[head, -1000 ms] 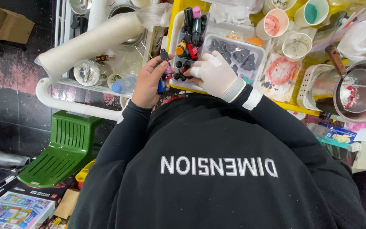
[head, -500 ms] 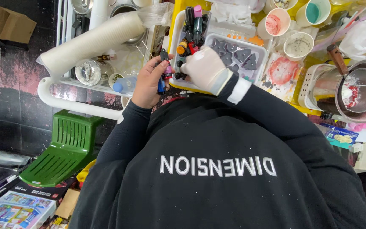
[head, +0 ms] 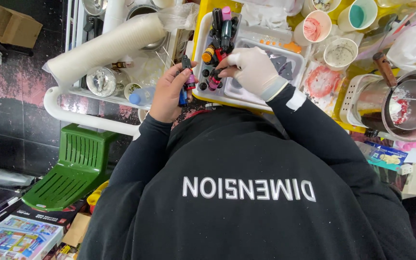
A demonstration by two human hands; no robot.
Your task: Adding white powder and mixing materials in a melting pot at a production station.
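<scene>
The person's bare left hand (head: 168, 94) is closed around a few small dropper bottles with dark caps (head: 187, 79), one blue and one pink at the body; it holds them upright and near the chest, just beside the edge of the white plastic tray (head: 199, 53), probably so that the caps stay up and the colours can be compared; the right hand (head: 252, 71), which wears a white thin glove, reaches into the same tray and its fingertips pinch one small pink-red bottle (head: 214, 81) among the other small bottles standing there; so the two hands are near but apart, each one clamped on its own bottles. The tray keeps the bottles together in one corner, and a grey silicone mould with several cavities (head: 280, 65) lies in it next to them, under the gloved wrist. To the right stand round paper cups with pink and teal residue (head: 316, 25) on the yellow table surface (head: 203, 9), and further right a metal pot with a wooden handle (head: 408, 108); to the left lies a long sleeve of stacked white cups (head: 107, 48) on a white rack, and a green plastic stool (head: 73, 166) stands on the dark floor below.
</scene>
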